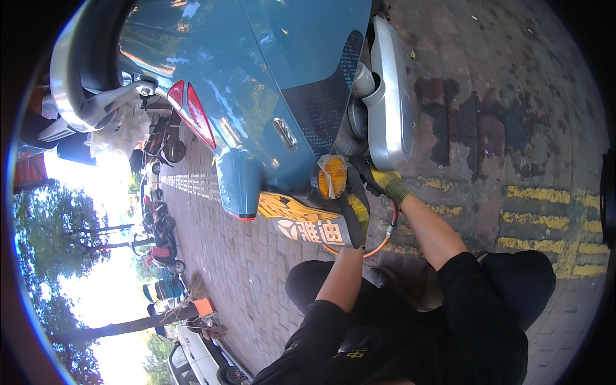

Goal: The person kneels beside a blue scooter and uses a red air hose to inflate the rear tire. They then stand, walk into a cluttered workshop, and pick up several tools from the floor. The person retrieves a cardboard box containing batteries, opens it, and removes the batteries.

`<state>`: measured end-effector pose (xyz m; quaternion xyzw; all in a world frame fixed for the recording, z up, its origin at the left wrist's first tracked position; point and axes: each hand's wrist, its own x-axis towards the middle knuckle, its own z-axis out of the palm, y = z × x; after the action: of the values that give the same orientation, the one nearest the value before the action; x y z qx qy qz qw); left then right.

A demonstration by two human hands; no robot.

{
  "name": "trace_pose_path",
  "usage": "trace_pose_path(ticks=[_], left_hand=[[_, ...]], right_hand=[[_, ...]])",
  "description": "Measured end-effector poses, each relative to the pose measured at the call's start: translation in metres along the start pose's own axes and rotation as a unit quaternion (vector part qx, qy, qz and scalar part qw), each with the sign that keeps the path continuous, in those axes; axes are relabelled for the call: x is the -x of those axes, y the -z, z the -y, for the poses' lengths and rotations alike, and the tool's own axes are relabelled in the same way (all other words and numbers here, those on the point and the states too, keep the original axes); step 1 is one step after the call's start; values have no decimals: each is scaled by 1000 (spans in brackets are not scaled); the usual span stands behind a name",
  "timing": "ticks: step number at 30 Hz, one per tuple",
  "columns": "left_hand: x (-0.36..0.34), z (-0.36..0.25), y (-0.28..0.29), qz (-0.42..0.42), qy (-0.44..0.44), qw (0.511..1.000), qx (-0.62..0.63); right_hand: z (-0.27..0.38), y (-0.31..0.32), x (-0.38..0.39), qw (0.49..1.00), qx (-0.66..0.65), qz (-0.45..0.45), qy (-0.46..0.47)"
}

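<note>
A blue scooter fills the upper middle. My right hand, in a yellow and black glove, reaches beside the silver cover low on the scooter. Its fingers are bent inward near the wheel, and what they grip is hidden. An orange hose with a metal fitting curves up to this glove. My left hand, also gloved, reaches behind the grey and yellow mudguard, which hides its fingers. Just above it is a round amber reflector with clear tape on it.
Brick paving with yellow painted stripes lies to the right. Parked scooters, a tree trunk and a white car stand off to the left. My bent knees are close to the scooter.
</note>
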<state>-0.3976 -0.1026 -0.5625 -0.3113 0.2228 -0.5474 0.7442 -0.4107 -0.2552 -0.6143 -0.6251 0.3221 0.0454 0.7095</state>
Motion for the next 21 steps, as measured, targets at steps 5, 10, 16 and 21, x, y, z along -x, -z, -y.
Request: trace_pose_path(ticks=[5, 10, 16, 21], left_hand=[[3, -1, -2, 7, -2, 1000, -1], [3, -1, 0, 21, -6, 1000, 1], [2, -2, 5, 21, -7, 1000, 14], [3, -1, 4, 21, -7, 1000, 7]], right_hand=[[9, 4, 9, 998, -55, -12, 38], [4, 3, 4, 998, -59, 9, 9], [-3, 3, 0, 998, -1, -24, 53], [17, 12, 15, 1000, -7, 24, -18]])
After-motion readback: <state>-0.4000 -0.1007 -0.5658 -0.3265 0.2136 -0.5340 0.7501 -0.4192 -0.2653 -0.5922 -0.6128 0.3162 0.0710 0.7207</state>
